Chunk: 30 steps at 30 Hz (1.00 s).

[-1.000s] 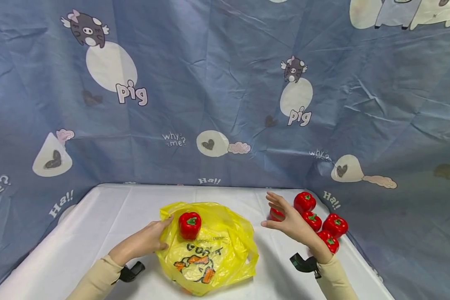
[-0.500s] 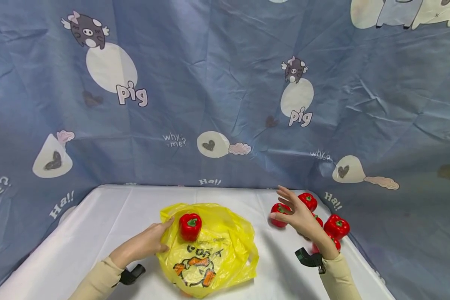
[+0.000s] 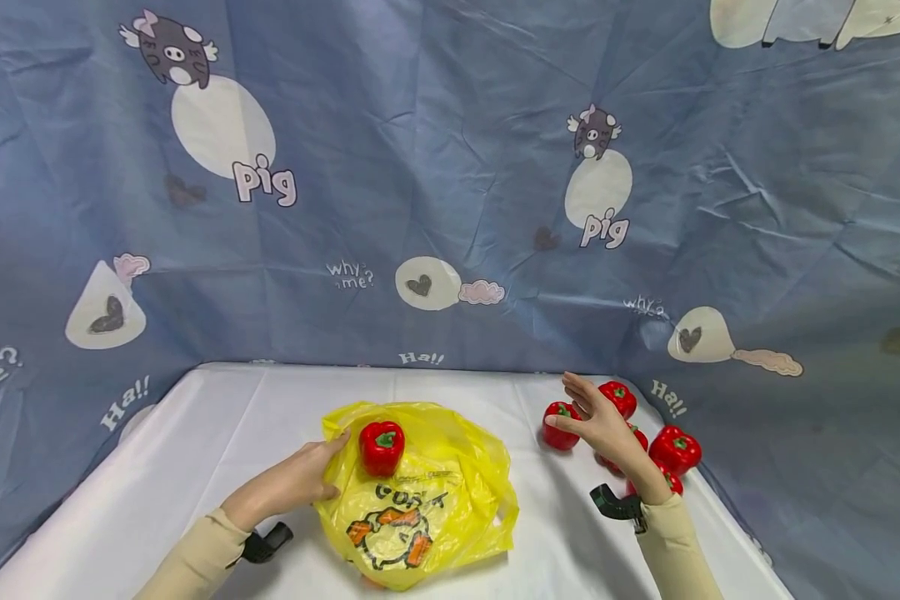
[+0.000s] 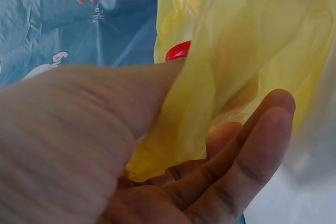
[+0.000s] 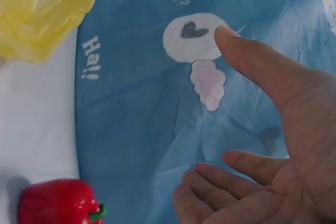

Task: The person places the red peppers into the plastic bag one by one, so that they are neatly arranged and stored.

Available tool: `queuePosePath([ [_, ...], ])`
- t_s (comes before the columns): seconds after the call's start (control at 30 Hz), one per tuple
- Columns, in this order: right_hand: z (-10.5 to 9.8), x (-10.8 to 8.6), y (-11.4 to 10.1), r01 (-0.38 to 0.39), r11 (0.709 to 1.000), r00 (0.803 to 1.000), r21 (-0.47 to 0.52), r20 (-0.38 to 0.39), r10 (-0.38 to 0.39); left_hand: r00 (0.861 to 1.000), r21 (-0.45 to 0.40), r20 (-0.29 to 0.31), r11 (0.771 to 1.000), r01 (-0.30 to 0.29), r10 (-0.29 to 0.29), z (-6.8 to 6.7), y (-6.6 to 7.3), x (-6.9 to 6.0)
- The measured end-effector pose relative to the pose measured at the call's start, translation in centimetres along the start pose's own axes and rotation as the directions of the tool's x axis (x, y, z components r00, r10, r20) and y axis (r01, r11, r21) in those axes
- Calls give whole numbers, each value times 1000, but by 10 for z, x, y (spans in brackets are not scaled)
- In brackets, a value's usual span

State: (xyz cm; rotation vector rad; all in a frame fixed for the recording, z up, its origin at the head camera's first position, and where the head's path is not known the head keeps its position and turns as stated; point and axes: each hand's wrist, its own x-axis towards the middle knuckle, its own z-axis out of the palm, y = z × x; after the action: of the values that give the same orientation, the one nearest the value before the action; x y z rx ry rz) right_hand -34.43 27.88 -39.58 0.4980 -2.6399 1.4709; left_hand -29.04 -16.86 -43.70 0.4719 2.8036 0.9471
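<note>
The yellow plastic bag [image 3: 450, 517] lies on the white table with a red pepper [image 3: 382, 450] at its upper left part. My left hand [image 3: 296, 477] grips the bag's left edge; the left wrist view shows a fold of yellow plastic [image 4: 184, 124] between thumb and fingers. My right hand [image 3: 606, 427] holds nothing, thumb and fingers apart, beside and partly over a single red pepper [image 3: 559, 438]. In the right wrist view that hand [image 5: 310, 129] is clear of the pepper [image 5: 55, 203] at lower left.
Several more red peppers [image 3: 675, 450] stand grouped by the table's right edge, partly hidden behind my right forearm. A blue patterned cloth [image 3: 450, 208] hangs around the table [image 3: 217, 433]. A wrist camera [image 3: 266, 543] sits under my left wrist.
My right hand has moved to the right, uncovering more of the single pepper beside it. The left hand, the bag and the pepper on it stay nearly the same.
</note>
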Motion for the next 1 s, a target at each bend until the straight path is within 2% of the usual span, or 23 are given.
queuePosePath([
  [0.4,-2,5,17,-41,999,998,3,-44,41,1000,3,-7,1000,-10,10,0,0,1],
  [0.67,-6,8,28,-120,992,990,-32,-72,117,1000,3,6,1000,-2,2,1,0,2],
  [0.87,-6,10,35,-140,989,988,-44,-77,137,999,28,-19,999,-34,34,1,0,2],
  [1.0,-6,12,41,-163,984,983,-66,-96,157,999,19,-16,999,-31,32,1,0,1],
])
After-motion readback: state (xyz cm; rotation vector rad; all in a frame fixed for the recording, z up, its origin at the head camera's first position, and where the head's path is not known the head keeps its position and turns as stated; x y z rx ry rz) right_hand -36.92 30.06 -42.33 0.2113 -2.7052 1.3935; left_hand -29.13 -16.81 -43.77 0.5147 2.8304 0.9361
